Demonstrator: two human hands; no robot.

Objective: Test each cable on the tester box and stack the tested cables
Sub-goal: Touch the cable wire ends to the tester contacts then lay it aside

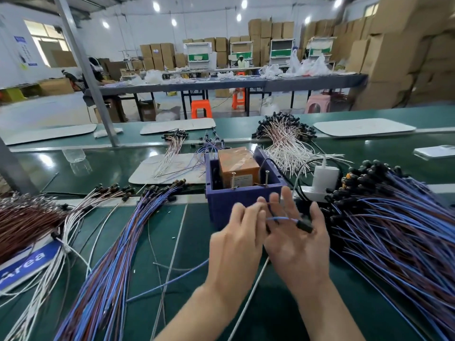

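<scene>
Brown wires [24, 220] are seen fanned at the far left, white cables [73, 215] beside them, then the stack of blue cables [115, 242] laid across the green table [197, 242]. On to the middle: the left hand [236, 244] is held back-up just in front of the purple tester box [229, 200], and one blue cable [280, 219] is pinched in its fingertips. That cable is run across to the right hand [295, 242], whose fingers are spread straight, with the black plug [304, 226] lying against the palm rather than gripped. Nothing is yet touched to the metal pins [267, 174] on the box. Further right, a big pile of blue cables [394, 230] is heaped close by. Judged from here, the plug could be dropped from that loose palm, and the cable could be snagged on, or lost among, the presumably untested pile, so tested and untested would be mixed.
</scene>
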